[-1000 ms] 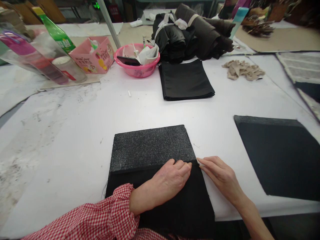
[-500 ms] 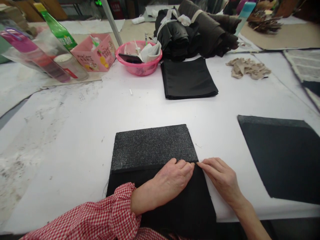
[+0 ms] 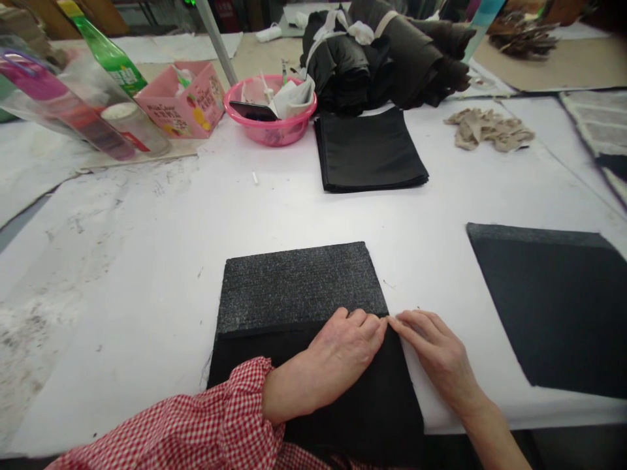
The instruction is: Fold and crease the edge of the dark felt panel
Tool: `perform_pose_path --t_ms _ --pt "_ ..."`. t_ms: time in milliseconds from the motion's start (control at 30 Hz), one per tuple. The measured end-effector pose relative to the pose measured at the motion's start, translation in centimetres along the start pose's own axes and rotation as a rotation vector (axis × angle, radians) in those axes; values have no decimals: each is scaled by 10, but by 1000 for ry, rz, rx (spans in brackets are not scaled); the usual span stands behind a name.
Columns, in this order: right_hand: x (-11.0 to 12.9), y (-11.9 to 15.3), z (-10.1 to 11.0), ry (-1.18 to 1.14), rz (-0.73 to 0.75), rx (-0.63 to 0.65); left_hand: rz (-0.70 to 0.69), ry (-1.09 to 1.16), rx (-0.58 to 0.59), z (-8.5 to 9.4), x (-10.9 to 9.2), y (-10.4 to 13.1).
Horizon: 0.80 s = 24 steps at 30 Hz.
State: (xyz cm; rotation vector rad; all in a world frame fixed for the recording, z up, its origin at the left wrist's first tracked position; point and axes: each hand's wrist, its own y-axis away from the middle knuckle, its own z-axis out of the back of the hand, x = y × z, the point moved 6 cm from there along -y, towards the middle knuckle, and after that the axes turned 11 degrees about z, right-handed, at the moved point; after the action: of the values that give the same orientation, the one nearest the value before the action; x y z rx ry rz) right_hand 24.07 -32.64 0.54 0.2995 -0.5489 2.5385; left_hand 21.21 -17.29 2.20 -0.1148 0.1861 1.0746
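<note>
A dark grey speckled fabric piece [image 3: 294, 284] lies flat in front of me, with plain black fabric [image 3: 362, 411] along its lower side. Where the two meet runs a folded edge. Across the black fabric reaches my left hand [image 3: 337, 359], its fingers curled closed on the right end of that edge. Just beside it, my right hand [image 3: 435, 349] pinches the same edge at the fabric's right border. The fingertips of both hands almost touch. What lies under the left fingers is hidden.
Another black piece with a grey strip [image 3: 553, 307] lies to the right. Farther back are a black fabric stack [image 3: 369, 150], dark bundled rolls [image 3: 377, 62], a beige cloth scrap [image 3: 490, 129] and a pink basin [image 3: 272, 130]. Bottles and a pink box [image 3: 181, 104] stand at the back left.
My left hand has shifted slightly right along the folded edge, closer to the right fingertips. The fabric stays in place; the camera view has moved a little.
</note>
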Motion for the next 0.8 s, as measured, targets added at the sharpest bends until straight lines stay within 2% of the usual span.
perform_pose_path --t_ms 200,433,600,800 --pt "5 6 0 50 -153 -82 40 8 -51 5 0 1" --pt "18 8 -13 230 -142 -36 43 -9 -117 6 4 17" --pt "18 6 -17 287 -137 -37 128 -103 -97 6 29 58" --pt "20 5 -18 310 -156 -30 386 -212 -43 1 76 134"
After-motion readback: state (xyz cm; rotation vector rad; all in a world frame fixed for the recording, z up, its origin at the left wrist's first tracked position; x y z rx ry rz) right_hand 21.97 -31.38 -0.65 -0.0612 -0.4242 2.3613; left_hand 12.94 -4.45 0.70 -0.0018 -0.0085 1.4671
